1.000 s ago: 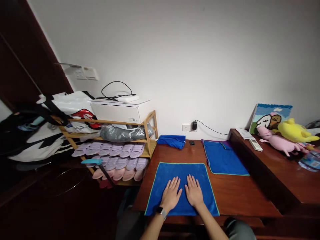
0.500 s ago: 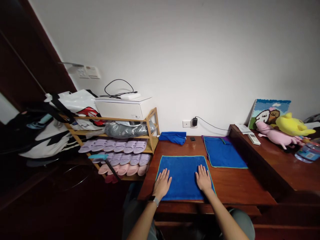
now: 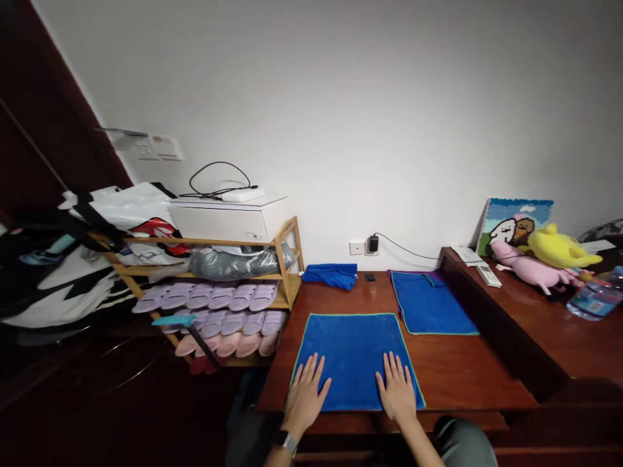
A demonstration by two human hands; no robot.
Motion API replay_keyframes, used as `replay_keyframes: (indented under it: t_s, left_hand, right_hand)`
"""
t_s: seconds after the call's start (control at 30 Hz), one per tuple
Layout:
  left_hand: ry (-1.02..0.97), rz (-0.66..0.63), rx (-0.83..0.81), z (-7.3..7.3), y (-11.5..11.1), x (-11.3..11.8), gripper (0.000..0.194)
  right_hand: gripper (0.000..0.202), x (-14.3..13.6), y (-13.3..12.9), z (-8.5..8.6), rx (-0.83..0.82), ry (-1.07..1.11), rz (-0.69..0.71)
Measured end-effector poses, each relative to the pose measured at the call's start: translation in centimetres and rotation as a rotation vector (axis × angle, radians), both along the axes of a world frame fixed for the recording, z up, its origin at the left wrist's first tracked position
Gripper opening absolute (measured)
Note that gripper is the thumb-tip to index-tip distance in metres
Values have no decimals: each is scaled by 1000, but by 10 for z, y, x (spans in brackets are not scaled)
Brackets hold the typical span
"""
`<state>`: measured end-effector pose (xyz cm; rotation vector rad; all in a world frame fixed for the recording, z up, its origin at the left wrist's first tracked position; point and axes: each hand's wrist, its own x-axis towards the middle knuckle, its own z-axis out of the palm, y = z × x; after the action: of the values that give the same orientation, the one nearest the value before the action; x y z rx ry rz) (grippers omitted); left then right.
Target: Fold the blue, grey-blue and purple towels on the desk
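Observation:
A blue cloth with a green edge lies spread flat on the brown wooden table, its near side along the table's front edge. My left hand rests palm down on the cloth's left near part, fingers stretched out. On the right near part lies my right hand, also flat with fingers spread. Neither hand grips anything. Behind to the right is a stack of blue cloths, with a purple edge showing beneath. A crumpled blue cloth lies at the back left, against the wall.
A wooden rack with lilac slippers and a white box stands left. On the raised ledge at right are a remote, a pink plush toy, a yellow plush toy and a bottle.
Both hands have slid back toward the table's front edge while staying flat on the cloth. The camera view has shifted slightly. The cloth remains spread out.

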<state>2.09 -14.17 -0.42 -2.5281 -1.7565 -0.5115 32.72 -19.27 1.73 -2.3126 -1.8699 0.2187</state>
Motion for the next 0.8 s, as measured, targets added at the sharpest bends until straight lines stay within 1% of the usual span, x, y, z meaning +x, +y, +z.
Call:
replay_keyframes:
  t_s: [0.07,0.13,0.17,0.2,0.23,0.27,0.33,0.4,0.47,0.5,0.57,0.7,0.8]
  left_hand:
    - [-3,85,25,-14,-5,-18,67]
    - [-3,135,52,-25,-8,-33,69]
    - [-1,143,61,-28,-8,-36,70]
    - [3,137,66,-26,-7,-35,70]
    - [6,119,67,-22,-4,-29,70]
    - [8,89,63,-15,0,-19,69]
    - [5,4,44,3,12,13,66]
    - [6,-104,9,19,27,47,62]
    - [12,-162,-28,25,40,69,60]
    - [14,-160,-37,25,44,73,60]
    - [12,-99,-29,17,49,66,62]
    - [-5,49,25,-6,47,21,68]
    - [-12,96,45,-14,40,-5,70]
  right_hand:
    - [76,4,-3,-8,0,-12,-35]
    - [76,6,-4,-12,-16,-16,-62]
    - [76,5,-4,-11,-30,-13,-73]
    - [76,2,-2,-7,-41,-6,-82]
    - [75,-3,1,0,-45,4,-84]
    - [74,-10,6,8,-37,18,-74]
    - [72,-27,20,25,8,50,-15]
    - [69,-42,34,38,43,82,60]
    - [69,-49,45,41,27,99,95]
    - [69,-47,48,40,8,101,90]
    - [70,-35,48,33,-21,84,50]
    - [73,0,41,20,-31,23,-26]
    - [73,12,37,16,-26,-6,-44]
